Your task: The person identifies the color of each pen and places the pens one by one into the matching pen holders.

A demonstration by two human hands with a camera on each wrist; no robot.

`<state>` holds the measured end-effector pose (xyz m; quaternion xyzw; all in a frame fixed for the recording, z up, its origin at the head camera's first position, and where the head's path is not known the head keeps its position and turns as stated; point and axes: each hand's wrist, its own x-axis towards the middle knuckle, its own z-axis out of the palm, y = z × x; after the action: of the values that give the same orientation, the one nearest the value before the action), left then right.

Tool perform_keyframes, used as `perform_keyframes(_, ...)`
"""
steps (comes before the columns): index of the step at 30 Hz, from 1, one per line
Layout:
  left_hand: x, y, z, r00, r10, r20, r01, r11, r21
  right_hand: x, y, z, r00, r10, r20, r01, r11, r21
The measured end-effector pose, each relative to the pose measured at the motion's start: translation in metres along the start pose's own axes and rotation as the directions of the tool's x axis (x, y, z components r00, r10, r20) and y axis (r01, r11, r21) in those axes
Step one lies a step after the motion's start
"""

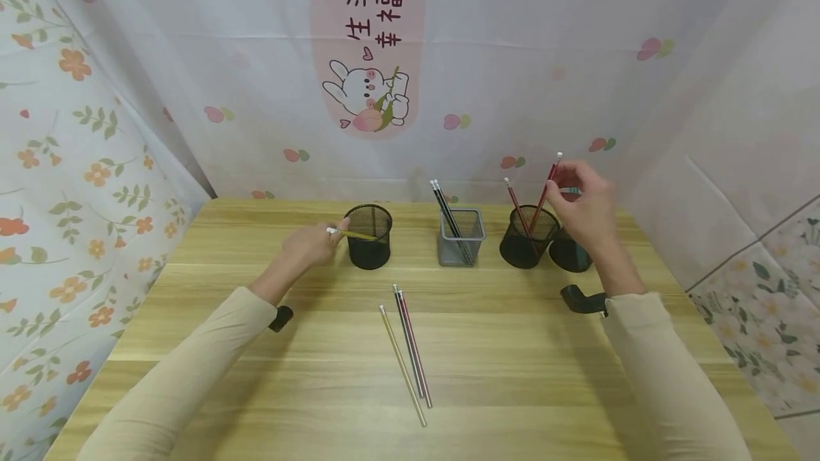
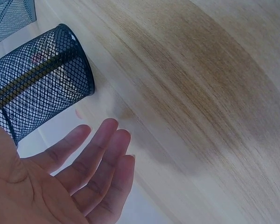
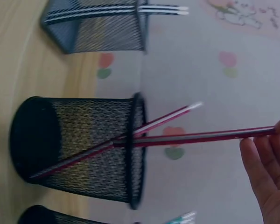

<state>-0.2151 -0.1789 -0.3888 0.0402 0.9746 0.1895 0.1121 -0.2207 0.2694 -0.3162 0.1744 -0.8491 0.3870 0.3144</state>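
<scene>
My right hand point(image 1: 583, 205) pinches a red pencil point(image 1: 546, 187) near its white eraser end. Its lower part reaches inside a black round mesh cup point(image 3: 93, 140), where another red pencil point(image 3: 168, 117) leans against the rim. At the left, my left hand point(image 2: 84, 182) has its fingers loosely extended beside another black mesh cup point(image 1: 369, 251). A yellow pencil point(image 1: 352, 235) slants in that cup, its eraser end overlapping the hand in the head view. In the left wrist view the pencil shows through the mesh, and nothing lies between the fingers.
A grey square mesh holder point(image 1: 460, 251) with black pencils point(image 1: 448, 212) stands mid-row. Another black cup point(image 1: 570, 253) is at the far right, partly behind the right hand. Lying on the wooden table point(image 1: 307, 390) are a yellow pencil point(image 1: 403, 368), a black pencil point(image 1: 408, 340) and a red pencil point(image 1: 416, 351).
</scene>
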Motion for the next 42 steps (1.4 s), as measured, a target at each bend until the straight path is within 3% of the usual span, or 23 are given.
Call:
perform_keyframes(9, -0.001, 0.001, 0.000, 1.000, -0.001, 0.000, 0.001, 1.000, -0.001, -0.011, 0.028, 0.017, 0.988, 0.014, 0.157, -0.010, 1.000, -0.029)
perform_keyframes(22, -0.001, 0.000, 0.002, 1.000, 0.020, -0.011, -0.020, 1.000, -0.003, -0.019, 0.041, 0.037, 0.967, 0.061, 0.247, -0.035, 0.994, -0.106)
perform_keyframes(29, -0.001, 0.000, 0.001, 1.000, 0.031, -0.005, -0.031, 0.999, -0.011, -0.023, 0.034, 0.035, 0.971, 0.111, 0.214, -0.094, 0.992, -0.087)
perform_keyframes(35, -0.001, 0.001, 0.001, 1.000, 0.024, -0.002, -0.024, 1.000, -0.010, -0.026, 0.023, 0.034, 0.977, 0.083, 0.198, -0.071, 0.995, -0.067)
perform_keyframes(42, 0.001, 0.001, 0.001, 1.000, 0.025, 0.001, -0.025, 1.000, -0.005, -0.032, 0.007, 0.038, 0.966, 0.051, 0.254, -0.051, 0.999, -0.007)
